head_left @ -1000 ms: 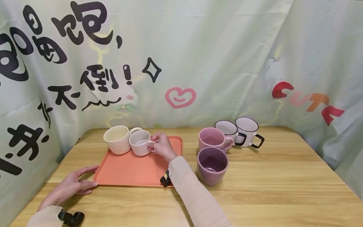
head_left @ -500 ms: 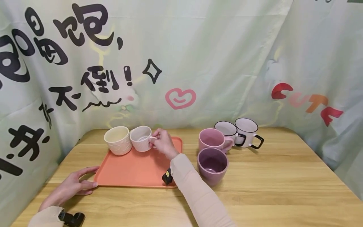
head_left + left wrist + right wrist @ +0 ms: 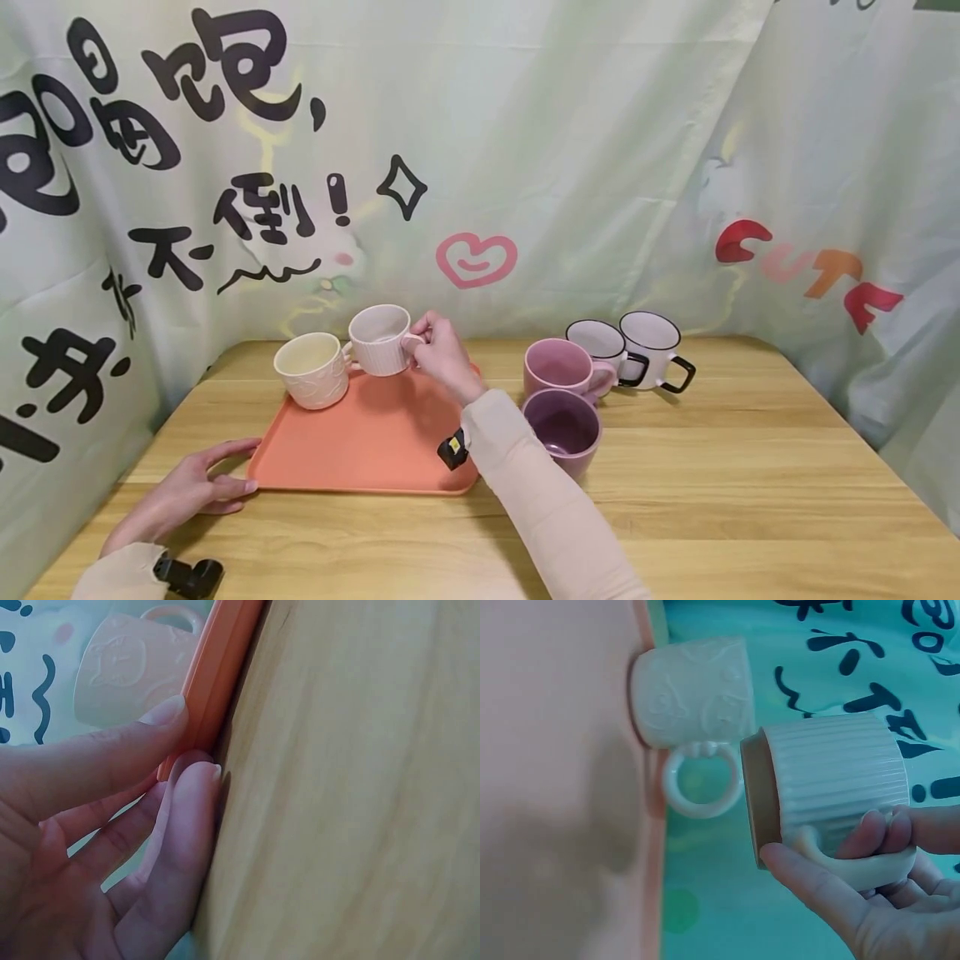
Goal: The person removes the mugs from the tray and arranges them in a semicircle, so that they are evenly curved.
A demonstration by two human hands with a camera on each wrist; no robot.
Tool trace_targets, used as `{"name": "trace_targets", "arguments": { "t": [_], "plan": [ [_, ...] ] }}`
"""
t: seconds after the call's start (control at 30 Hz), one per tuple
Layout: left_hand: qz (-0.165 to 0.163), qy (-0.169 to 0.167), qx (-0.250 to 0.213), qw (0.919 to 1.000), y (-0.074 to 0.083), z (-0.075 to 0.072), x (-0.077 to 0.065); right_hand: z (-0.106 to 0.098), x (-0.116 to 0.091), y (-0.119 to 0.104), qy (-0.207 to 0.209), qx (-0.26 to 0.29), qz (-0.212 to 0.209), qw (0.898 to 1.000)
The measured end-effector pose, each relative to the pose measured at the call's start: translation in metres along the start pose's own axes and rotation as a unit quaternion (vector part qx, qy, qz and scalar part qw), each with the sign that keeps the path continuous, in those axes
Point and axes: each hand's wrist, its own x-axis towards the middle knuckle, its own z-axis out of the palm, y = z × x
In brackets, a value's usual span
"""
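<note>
My right hand [image 3: 444, 354] grips the handle of a small off-white ribbed mug [image 3: 380, 342]. In the right wrist view this ribbed mug [image 3: 840, 776] is off the tray, its underside in view, with the thumb by its base. A cream embossed mug [image 3: 311, 372] stands on the orange tray [image 3: 352, 458] at the back left, its handle turned toward the ribbed mug. My left hand [image 3: 187, 492] holds the tray's front left corner; in the left wrist view the thumb lies on the tray rim [image 3: 217, 667] and other fingers press from the side and below.
Right of the tray stand a pink mug [image 3: 557, 367] and a purple mug [image 3: 566, 427], close together, the purple one partly behind my right sleeve. Behind them are two white mugs with black rims [image 3: 596, 337] and black handles. A printed curtain [image 3: 600, 167] hangs behind the wooden table [image 3: 712, 492].
The ribbed mug has risen from the tray and moved toward the back, carried by my right hand. My left hand stays at the tray corner.
</note>
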Motion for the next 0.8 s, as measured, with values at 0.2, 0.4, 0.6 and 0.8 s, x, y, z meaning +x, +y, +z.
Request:
{"name": "trace_targets", "arguments": {
  "t": [0.2, 0.4, 0.6, 0.8],
  "plan": [
    [0.005, 0.001, 0.003, 1.0, 0.0, 0.0, 0.0, -0.008, -0.002, -0.014, 0.014, -0.007, -0.018, 1.0],
    [0.0, 0.001, 0.005, 1.0, 0.001, 0.0, 0.0, -0.015, -0.006, -0.028, 0.028, 0.006, -0.01, 1.0],
    [0.002, 0.002, 0.011, 0.9999, 0.0, 0.0, 0.0, -0.025, -0.009, -0.039, 0.04, 0.024, -0.013, 0.999],
    [0.006, -0.004, -0.003, 1.0, 0.0, -0.001, -0.001, -0.037, -0.014, -0.052, 0.047, 0.015, -0.023, 0.999]
  ]
}}
